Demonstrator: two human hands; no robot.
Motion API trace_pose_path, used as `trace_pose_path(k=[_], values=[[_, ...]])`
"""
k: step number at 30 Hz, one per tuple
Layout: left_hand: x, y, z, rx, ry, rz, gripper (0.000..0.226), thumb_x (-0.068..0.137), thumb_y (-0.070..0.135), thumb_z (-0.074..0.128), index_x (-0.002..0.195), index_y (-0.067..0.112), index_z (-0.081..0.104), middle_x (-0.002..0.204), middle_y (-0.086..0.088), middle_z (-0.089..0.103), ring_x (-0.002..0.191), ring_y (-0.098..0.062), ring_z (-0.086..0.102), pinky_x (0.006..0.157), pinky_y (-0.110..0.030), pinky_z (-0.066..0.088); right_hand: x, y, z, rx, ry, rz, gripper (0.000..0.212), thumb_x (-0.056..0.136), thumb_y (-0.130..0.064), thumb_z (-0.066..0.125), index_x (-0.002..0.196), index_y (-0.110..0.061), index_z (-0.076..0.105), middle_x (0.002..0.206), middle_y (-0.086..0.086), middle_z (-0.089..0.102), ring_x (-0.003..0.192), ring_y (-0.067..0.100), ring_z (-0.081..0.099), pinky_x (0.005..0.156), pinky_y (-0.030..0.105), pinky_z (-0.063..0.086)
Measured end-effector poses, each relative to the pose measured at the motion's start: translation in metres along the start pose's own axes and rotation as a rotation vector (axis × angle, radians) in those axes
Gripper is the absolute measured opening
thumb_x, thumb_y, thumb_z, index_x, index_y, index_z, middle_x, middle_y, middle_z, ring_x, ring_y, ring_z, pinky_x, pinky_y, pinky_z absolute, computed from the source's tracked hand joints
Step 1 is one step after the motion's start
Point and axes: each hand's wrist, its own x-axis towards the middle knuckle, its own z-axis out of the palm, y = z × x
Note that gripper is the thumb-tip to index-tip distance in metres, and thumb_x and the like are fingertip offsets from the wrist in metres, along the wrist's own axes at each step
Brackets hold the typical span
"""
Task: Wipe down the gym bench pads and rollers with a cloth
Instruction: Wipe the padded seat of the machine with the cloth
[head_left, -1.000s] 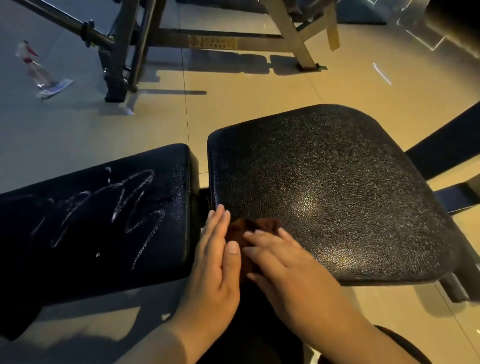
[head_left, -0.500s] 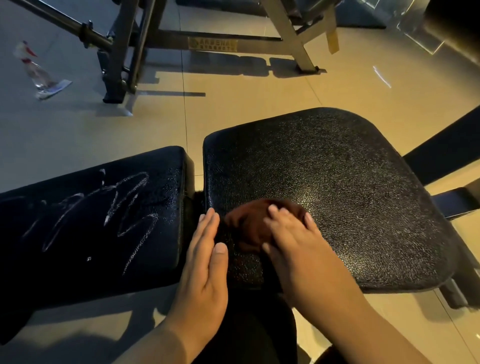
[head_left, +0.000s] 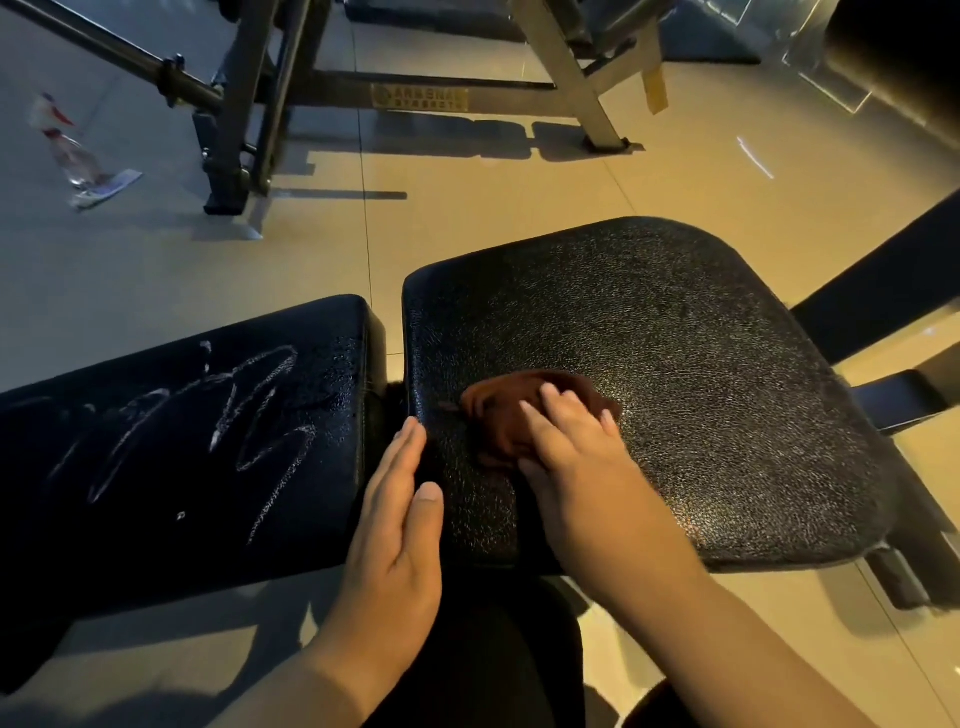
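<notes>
A black textured seat pad (head_left: 675, 364) fills the middle right of the view. On its near left part lies a bunched brown cloth (head_left: 498, 410), pressed down under the fingers of my right hand (head_left: 576, 467). My left hand (head_left: 400, 525) lies flat with fingers together along the pad's left edge, at the gap beside the long black back pad (head_left: 182, 441). That back pad carries white streaky marks. The cloth's right part is hidden under my right hand.
A metal machine frame (head_left: 291, 98) with a bar stands on the tiled floor behind the bench. A spray bottle (head_left: 67, 150) rests on the floor at far left. Black frame arms (head_left: 883, 291) stick out at the right of the seat pad.
My right hand has pushed the cloth away from me and to the right across the seat pad. My left hand has stayed flat at the pad's left edge.
</notes>
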Motion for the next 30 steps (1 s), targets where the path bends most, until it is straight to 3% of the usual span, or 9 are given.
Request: trace_pose_path(k=[3, 7, 10, 13, 16, 21, 24, 26, 30], values=[[-0.005, 0.001, 0.001, 0.004, 0.054, -0.033, 0.052, 0.092, 0.048, 0.034, 0.143, 0.054, 0.024, 0.152, 0.033, 0.023, 0.140, 0.015, 0.022, 0.116, -0.019, 0.021, 0.005, -0.032, 0.011, 0.041, -0.039, -0.062, 0.055, 0.095, -0.031, 0.040, 0.149, -0.017, 0.042, 0.157, 0.009, 0.036, 0.146, 0.027, 0.030, 0.119, 0.041, 0.004], [-0.010, -0.002, 0.002, 0.029, 0.073, -0.004, 0.045, 0.096, 0.050, 0.030, 0.141, 0.049, 0.031, 0.150, 0.027, 0.030, 0.138, 0.013, 0.028, 0.112, -0.016, 0.025, -0.019, -0.025, 0.006, 0.040, -0.135, -0.247, 0.050, 0.095, -0.040, 0.038, 0.142, -0.025, 0.049, 0.153, -0.003, 0.043, 0.144, 0.016, 0.034, 0.119, 0.037, 0.010], [-0.012, 0.001, 0.004, 0.101, 0.065, 0.057, 0.043, 0.093, 0.048, 0.031, 0.136, 0.051, 0.033, 0.146, 0.033, 0.028, 0.137, 0.016, 0.026, 0.111, -0.009, 0.022, -0.019, -0.001, -0.002, -0.058, -0.070, -0.160, 0.053, 0.095, -0.045, 0.033, 0.141, -0.025, 0.049, 0.155, -0.003, 0.041, 0.144, 0.014, 0.035, 0.120, 0.036, 0.012], [-0.011, 0.004, 0.008, 0.155, 0.045, 0.082, 0.045, 0.097, 0.040, 0.033, 0.141, 0.050, 0.029, 0.151, 0.033, 0.023, 0.139, 0.017, 0.019, 0.109, -0.006, 0.017, 0.003, -0.008, -0.002, -0.141, -0.011, 0.040, 0.065, 0.098, -0.049, 0.020, 0.153, -0.016, 0.031, 0.160, 0.007, 0.030, 0.149, 0.023, 0.024, 0.122, 0.041, 0.008], [0.001, 0.002, 0.011, 0.199, 0.069, 0.128, 0.051, 0.102, 0.032, 0.033, 0.151, 0.038, 0.024, 0.156, 0.029, 0.018, 0.142, 0.017, 0.013, 0.115, -0.007, 0.013, 0.013, -0.033, 0.008, -0.040, -0.072, -0.084, 0.064, 0.097, -0.045, 0.013, 0.158, -0.022, 0.012, 0.162, 0.007, 0.025, 0.150, 0.028, 0.019, 0.121, 0.043, 0.006], [0.012, 0.002, 0.015, 0.261, 0.024, 0.157, 0.049, 0.104, 0.030, 0.031, 0.150, 0.041, 0.018, 0.154, 0.037, 0.009, 0.142, 0.019, 0.004, 0.111, -0.003, 0.007, -0.015, 0.000, 0.000, 0.053, -0.094, -0.166, 0.056, 0.097, -0.039, 0.029, 0.150, -0.023, 0.038, 0.156, -0.003, 0.038, 0.145, 0.015, 0.031, 0.120, 0.033, 0.014], [0.011, 0.005, 0.020, 0.247, 0.001, 0.159, 0.048, 0.105, 0.029, 0.030, 0.149, 0.042, 0.017, 0.145, 0.048, 0.003, 0.141, 0.021, 0.002, 0.115, -0.010, 0.006, -0.001, 0.032, -0.010, 0.017, 0.039, 0.030, 0.056, 0.099, -0.042, 0.029, 0.146, -0.017, 0.044, 0.156, 0.001, 0.039, 0.145, 0.019, 0.031, 0.119, 0.034, 0.010], [0.013, 0.005, 0.022, 0.276, 0.013, 0.154, 0.051, 0.105, 0.028, 0.031, 0.152, 0.038, 0.017, 0.146, 0.047, 0.004, 0.140, 0.022, 0.001, 0.115, -0.010, 0.007, 0.019, 0.026, -0.011, -0.006, 0.044, 0.152, 0.054, 0.104, -0.039, 0.029, 0.152, -0.014, 0.033, 0.161, 0.004, 0.027, 0.150, 0.021, 0.020, 0.120, 0.036, 0.002], [0.015, 0.005, 0.021, 0.322, 0.031, 0.109, 0.057, 0.104, 0.022, 0.037, 0.154, 0.037, 0.015, 0.157, 0.028, 0.011, 0.147, 0.007, 0.004, 0.125, -0.036, 0.013, 0.015, -0.019, -0.003, 0.119, -0.031, -0.041, 0.053, 0.103, -0.038, 0.029, 0.152, -0.018, 0.034, 0.162, 0.001, 0.026, 0.151, 0.019, 0.017, 0.120, 0.034, -0.003]])
